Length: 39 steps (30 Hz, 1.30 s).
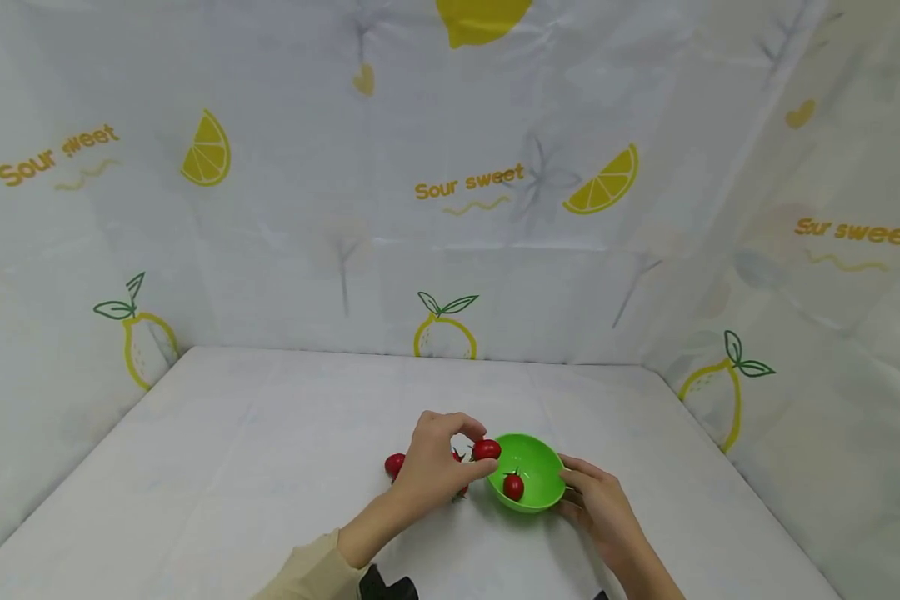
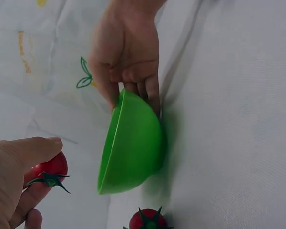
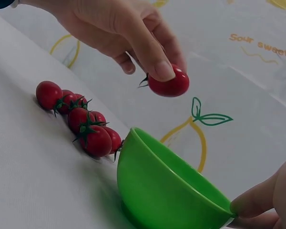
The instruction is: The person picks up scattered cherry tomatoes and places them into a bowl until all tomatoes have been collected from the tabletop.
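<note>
Between thumb and fingers my left hand (image 1: 433,461) pinches a red cherry tomato (image 1: 486,450) with a green calyx, held at the left rim of a green bowl (image 1: 528,467). The right wrist view shows this tomato (image 3: 169,82) raised above the bowl (image 3: 162,183). One cherry tomato (image 1: 513,486) lies inside the bowl. My right hand (image 1: 596,504) grips the bowl's right rim, thumb at the edge and fingers against the outer wall. Several more cherry tomatoes (image 3: 96,141) lie in a cluster left of the bowl, partly hidden behind my left hand in the head view.
A white cloth covers the table (image 1: 270,450). Behind it and at both sides hang white curtains (image 1: 292,208) printed with lemons and lettering. Dark wrist straps (image 1: 387,586) show at the bottom edge of the head view.
</note>
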Tool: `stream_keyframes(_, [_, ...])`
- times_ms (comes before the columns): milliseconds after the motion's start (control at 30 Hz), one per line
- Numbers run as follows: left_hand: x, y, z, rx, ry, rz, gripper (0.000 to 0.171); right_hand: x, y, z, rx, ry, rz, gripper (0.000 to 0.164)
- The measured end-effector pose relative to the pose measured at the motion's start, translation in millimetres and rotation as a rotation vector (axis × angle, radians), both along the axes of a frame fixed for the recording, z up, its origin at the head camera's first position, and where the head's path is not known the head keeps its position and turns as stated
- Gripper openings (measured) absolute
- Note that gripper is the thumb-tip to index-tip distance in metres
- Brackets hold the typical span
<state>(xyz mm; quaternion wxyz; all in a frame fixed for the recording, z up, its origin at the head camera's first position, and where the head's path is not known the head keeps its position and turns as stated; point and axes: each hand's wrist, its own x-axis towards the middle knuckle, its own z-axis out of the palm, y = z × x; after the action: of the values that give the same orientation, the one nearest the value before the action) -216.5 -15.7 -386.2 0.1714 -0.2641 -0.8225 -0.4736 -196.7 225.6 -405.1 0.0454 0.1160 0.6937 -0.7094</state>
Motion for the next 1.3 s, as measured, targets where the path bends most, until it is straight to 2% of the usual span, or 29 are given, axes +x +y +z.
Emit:
stream_keyframes(133, [-4.7, 10, 0.6, -0.054, -0.009, -0.029, 0.028, -0.3, -1, -0.3, -0.004, 0.003, -0.003, 0.044])
stream_keyframes(367, [-9.4, 20, -2.2, -0.127, -0.079, -0.038, 0.028, -0.7, 1, -0.4, 0.044, -0.003, -0.030, 0.045])
stream_keyframes(633, [-11.5, 22, -6.8, -0.124, -0.116, -0.035, 0.028, -0.4, 0, 1.5, 0.044, 0.008, -0.017, 0.046])
stream_keyframes(933, [-10.8, 28, -7.3, -0.148, -0.107, -0.044, 0.032, 1.8, 1, -1.1, 0.058, 0.005, -0.037, 0.045])
stream_keyframes(1100, [-8.5, 24, -3.5, -0.133, -0.088, -0.066, 0.035, 0.5, 2, -1.0, 0.059, -0.015, -0.037, 0.045])
stream_keyframes(1300, [-4.0, 2, 2.8, -0.052, -0.071, -0.079, 0.036, -0.2, 2, -0.1, 0.055, -0.018, -0.034, 0.045])
